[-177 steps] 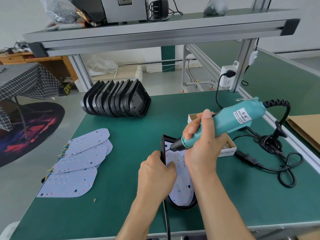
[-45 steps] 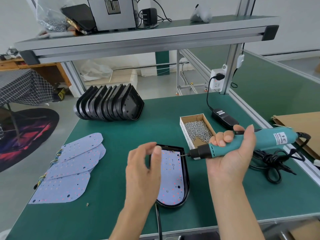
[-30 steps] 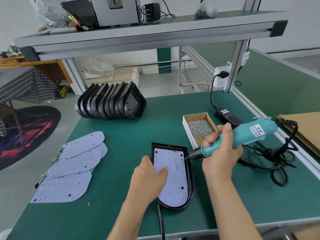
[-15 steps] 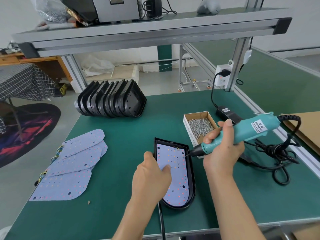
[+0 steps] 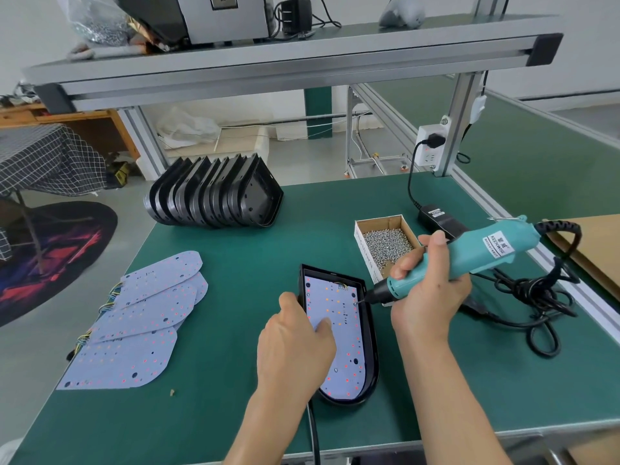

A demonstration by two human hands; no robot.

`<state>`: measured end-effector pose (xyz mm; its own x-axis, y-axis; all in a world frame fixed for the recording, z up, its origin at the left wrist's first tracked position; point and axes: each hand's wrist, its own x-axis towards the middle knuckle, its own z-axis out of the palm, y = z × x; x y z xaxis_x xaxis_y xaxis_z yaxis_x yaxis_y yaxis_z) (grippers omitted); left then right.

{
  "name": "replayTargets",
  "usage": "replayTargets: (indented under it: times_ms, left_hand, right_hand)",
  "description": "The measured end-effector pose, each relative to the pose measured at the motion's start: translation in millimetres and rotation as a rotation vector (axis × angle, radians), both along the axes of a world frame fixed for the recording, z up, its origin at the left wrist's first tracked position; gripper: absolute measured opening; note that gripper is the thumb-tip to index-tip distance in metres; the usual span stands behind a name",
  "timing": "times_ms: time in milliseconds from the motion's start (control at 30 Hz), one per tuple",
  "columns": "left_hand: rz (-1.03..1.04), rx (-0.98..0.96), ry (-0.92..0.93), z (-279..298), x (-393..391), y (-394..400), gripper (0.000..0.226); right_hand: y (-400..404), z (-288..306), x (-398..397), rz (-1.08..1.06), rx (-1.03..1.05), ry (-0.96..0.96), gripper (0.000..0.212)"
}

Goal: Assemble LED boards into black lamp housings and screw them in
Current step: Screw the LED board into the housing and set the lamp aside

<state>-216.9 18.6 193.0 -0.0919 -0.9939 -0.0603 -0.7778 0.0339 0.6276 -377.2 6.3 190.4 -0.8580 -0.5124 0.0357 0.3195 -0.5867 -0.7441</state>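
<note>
A person's two bare forearms reach forward over a green-matted workbench (image 5: 268,236), seen from above. The left hand (image 5: 295,347) lies palm down, back of the hand up, over the left rim of a black plastic lamp housing (image 5: 370,347) with one rounded end. Its thumb points up along the housing's left wall, and one fingertip presses flat on the pale lilac LED board (image 5: 339,330) seated inside; the other fingers are hidden beneath the hand, so whether they curl cannot be told. The housing lies flat near the front middle of the bench, rounded end toward the person.

The right hand (image 5: 429,290) comes in from the lower right, wrist bent, fingers and thumb wrapped round the front part of a teal electric screwdriver (image 5: 469,260). The tool slants down to the left, and its thin bit meets the board at the upper right edge, just inside the housing wall. A black coiled cord (image 5: 533,293) trails from the tool's rear into a loose tangle on the mat.

Just behind the right hand sits a small open cardboard box of silver screws (image 5: 385,241). To the left, well apart from the housing, lies an overlapping pile of spare lilac LED boards (image 5: 141,317) with coloured wires at their left edges. Further back a row of black empty housings (image 5: 214,196) stands on edge, packed together. A grey metal shelf (image 5: 285,58) spans overhead.
</note>
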Motion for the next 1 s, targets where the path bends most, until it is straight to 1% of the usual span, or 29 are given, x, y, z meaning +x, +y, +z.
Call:
replayTargets:
  times_ms: [167,267,467,633,867,1000]
  left_hand:
    - [-0.008,-0.035,-0.001,3.4,-3.2,5.3,0.030]
    - [0.002,-0.033,0.011,5.1,-3.7,7.3,0.029]
    - [0.014,-0.038,0.040,5.5,-3.2,9.1,0.028]
    - [0.025,-0.039,0.058,4.7,-3.2,9.2,0.028]
    - [0.026,-0.033,0.064,5.2,-2.9,9.9,0.028]
    - [0.022,-0.031,0.061,7.0,-4.0,10.2,0.028]
  right_hand:
    - [-0.5,2.6,3.2,0.008,0.009,0.059,0.029]
    - [-0.4,3.7,3.1,0.002,0.002,0.057,0.025]
    - [-0.5,2.8,2.4,-0.003,-0.001,0.060,0.025]
    - [-3.0,1.5,1.6,-0.003,-0.002,0.045,0.030]
    - [-4.3,-0.9,-1.1,-0.002,-0.006,0.018,0.030]
    - [-3.4,-0.5,-0.3,0.003,-0.009,0.036,0.029]
